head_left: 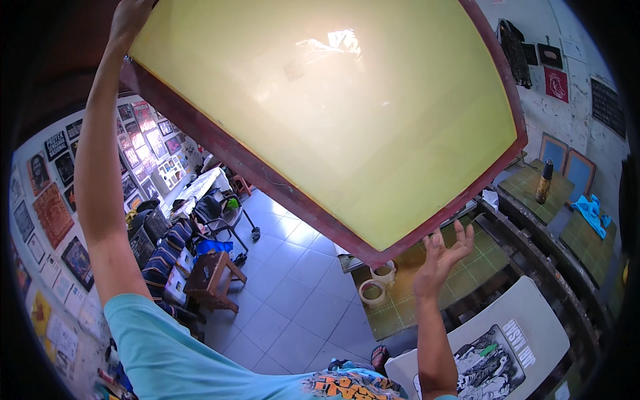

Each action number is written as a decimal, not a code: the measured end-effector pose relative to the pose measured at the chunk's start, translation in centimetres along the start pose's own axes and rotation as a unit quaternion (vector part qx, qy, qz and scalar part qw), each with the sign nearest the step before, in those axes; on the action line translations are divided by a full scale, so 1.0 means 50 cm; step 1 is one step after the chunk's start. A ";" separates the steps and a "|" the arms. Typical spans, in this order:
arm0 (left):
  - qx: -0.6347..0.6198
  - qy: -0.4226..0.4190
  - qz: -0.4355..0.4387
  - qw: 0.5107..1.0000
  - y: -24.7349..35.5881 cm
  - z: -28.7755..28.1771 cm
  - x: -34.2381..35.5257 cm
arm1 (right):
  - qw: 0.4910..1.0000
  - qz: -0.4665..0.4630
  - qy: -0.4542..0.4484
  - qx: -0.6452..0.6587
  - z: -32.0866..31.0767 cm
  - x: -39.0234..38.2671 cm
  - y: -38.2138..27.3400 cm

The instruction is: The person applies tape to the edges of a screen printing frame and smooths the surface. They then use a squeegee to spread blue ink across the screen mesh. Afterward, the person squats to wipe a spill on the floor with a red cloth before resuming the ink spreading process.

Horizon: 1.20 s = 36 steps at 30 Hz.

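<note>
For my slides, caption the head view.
Left hand and right hand at the edges of a raised, maroon-framed yellow printing screen.

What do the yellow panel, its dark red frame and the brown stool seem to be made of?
Yellow panel: perhaps coated mesh or film, smooth and somewhat glossy, given its bright glare; no weave can be made out.
Dark red frame: opaque and scuffed; painted wood or metal, I can't tell which.
Brown stool: probably wood, stained or varnished, judging by its colour and squared legs.
</note>
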<state>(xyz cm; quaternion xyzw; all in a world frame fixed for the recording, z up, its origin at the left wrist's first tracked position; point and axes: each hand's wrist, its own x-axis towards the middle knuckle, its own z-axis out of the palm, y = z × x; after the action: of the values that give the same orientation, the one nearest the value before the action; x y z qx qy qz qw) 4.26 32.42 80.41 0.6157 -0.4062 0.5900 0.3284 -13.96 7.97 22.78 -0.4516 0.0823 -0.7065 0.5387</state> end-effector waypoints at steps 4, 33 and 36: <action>-0.026 0.008 0.033 0.999 0.050 0.009 -0.006 | 0.999 0.001 0.010 0.038 -0.009 0.012 -0.009; 0.018 -0.050 -0.013 0.998 -0.211 -0.094 0.121 | 0.995 -0.063 -0.058 0.052 0.059 0.002 -0.034; 0.032 -0.071 -0.013 0.997 -0.201 -0.106 0.113 | 0.993 -0.020 -0.050 0.109 0.058 -0.001 -0.030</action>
<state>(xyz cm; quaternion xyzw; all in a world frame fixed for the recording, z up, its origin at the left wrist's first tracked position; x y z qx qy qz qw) 10.59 41.05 87.25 0.6718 -0.4012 0.5531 0.2859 -12.87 9.69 25.34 -0.4265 -0.0314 -0.6983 0.5740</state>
